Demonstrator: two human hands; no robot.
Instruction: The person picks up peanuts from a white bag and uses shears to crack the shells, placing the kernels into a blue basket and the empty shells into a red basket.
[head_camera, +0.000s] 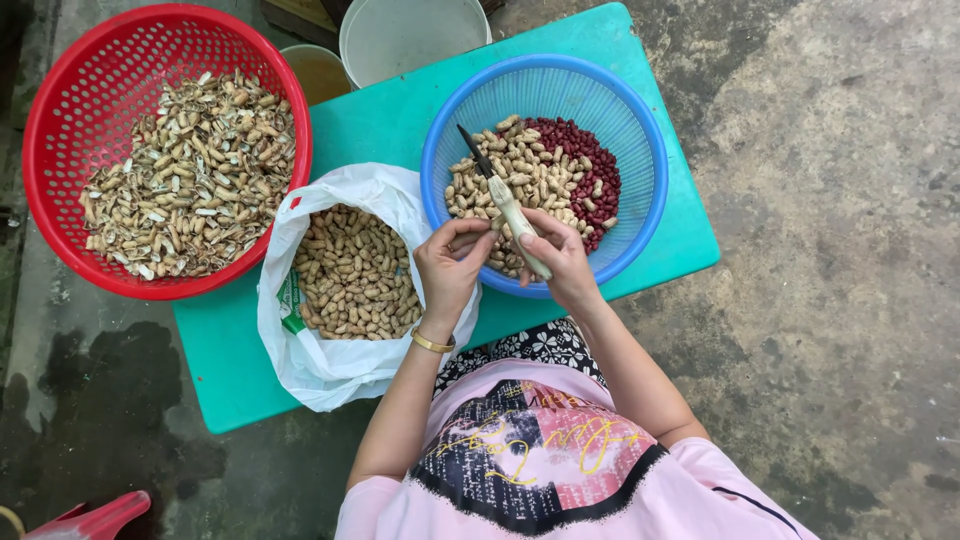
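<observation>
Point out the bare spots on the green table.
Free: the table's far right corner beside the blue basket, and the near left strip below the red basket. Crowded: the middle, between the peanut bag and both baskets.

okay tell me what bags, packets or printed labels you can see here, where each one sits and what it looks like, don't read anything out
White plastic bag: on the teal table, between the red and blue baskets, mouth open, full of unshelled peanuts; left hand beside it.
Green printed patch: on the bag's left side, small, partly creased.
No screens or signs in view.
</observation>
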